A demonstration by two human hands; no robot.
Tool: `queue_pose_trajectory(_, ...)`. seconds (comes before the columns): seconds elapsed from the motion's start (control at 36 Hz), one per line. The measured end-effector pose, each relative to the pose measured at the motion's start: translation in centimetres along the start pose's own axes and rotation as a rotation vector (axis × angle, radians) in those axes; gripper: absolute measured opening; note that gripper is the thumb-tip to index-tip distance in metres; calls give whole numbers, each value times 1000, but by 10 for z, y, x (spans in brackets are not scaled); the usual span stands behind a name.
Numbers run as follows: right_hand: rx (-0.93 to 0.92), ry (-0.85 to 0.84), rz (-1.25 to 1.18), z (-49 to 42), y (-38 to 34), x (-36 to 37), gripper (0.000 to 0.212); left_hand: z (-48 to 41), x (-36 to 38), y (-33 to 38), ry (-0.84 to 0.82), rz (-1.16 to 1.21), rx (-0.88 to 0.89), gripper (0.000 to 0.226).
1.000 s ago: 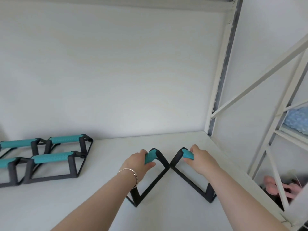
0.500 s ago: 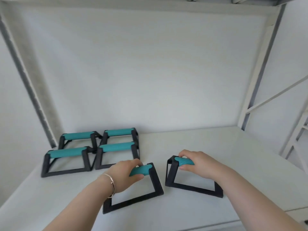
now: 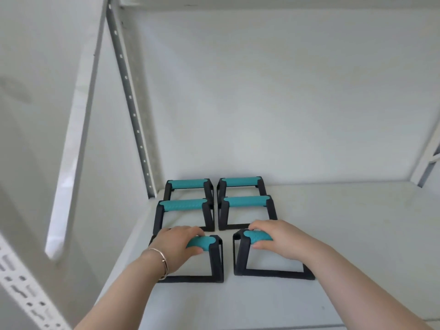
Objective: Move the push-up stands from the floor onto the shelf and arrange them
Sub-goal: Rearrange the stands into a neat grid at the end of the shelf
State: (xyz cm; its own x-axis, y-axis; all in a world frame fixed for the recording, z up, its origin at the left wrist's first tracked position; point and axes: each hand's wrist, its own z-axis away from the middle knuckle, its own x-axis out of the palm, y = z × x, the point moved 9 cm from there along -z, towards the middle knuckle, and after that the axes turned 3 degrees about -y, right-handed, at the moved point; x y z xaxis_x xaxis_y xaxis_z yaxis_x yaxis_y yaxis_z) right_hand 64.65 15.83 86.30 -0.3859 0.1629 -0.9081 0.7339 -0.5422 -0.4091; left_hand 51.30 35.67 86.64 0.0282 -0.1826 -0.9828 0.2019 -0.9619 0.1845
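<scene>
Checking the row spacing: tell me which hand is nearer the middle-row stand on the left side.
Left. The left hand grips the near-left stand directly in front of the middle-left stand; the right hand is on the near-right stand, one column over.

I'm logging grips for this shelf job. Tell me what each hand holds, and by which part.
The left hand grips the front-left push-up stand by its teal handle; the right hand grips the front-right push-up stand the same way.

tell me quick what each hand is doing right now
Left hand: closed on the front left stand, at its teal grip.
Right hand: closed on the front right stand.
</scene>
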Motion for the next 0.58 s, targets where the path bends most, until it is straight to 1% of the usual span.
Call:
queue_pose_trajectory(0.14, 2, -44, 34, -16, -18, 15, 37, 8, 1, -35, 19, 47, -78, 29)
queue_pose_trajectory(0.22, 28, -20, 58, -23, -22, 19, 47, 8, 2, -43, 39, 57, -89, 30)
queue_pose_trajectory(0.33, 34, 37, 155, -26, -27, 21, 60, 6, 7, -40, 75, 31, -99, 45)
queue_pose_trajectory(0.39, 28, 62, 180, -24, -28, 22, 64, 5, 8, -38, 115, -5, -116, 49)
queue_pose_trajectory(0.47, 29, 82, 189, -25, -27, 21, 64, 3, 8, -38, 166, -35, -130, 51)
queue_pose_trajectory(0.58, 37, 68, 213, -30, -30, 20, 56, 0, 8, -36, 168, -45, -123, 51)
